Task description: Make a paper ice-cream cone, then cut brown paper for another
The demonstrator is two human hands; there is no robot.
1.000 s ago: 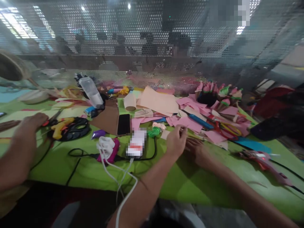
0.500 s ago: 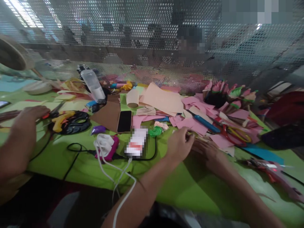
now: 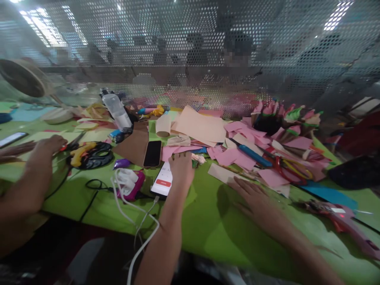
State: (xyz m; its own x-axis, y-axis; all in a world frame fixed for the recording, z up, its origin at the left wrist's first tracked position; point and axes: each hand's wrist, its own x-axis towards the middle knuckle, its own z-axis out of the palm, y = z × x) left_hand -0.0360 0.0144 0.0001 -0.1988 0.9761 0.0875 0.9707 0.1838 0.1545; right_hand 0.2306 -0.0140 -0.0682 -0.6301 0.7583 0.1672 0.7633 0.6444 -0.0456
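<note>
Head view: left hand (image 3: 181, 168) right over the lit phone (image 3: 162, 182), grip unclear; right hand (image 3: 257, 198) open, fingers on the pale strip (image 3: 219, 173)! Blue-handled tool (image 3: 253, 155) at its twelve o'clock, glue gun (image 3: 346, 223) at three; white cable (image 3: 145, 243) crowds the left's seven.

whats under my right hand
A pale strip on the green table reaches under the right hand. Whatever lies beneath the palm is covered.

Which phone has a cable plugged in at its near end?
The lit phone partly hidden by the left hand, with a white cable at its near end. No cable shows at the dark phone or the far-left one.
</note>
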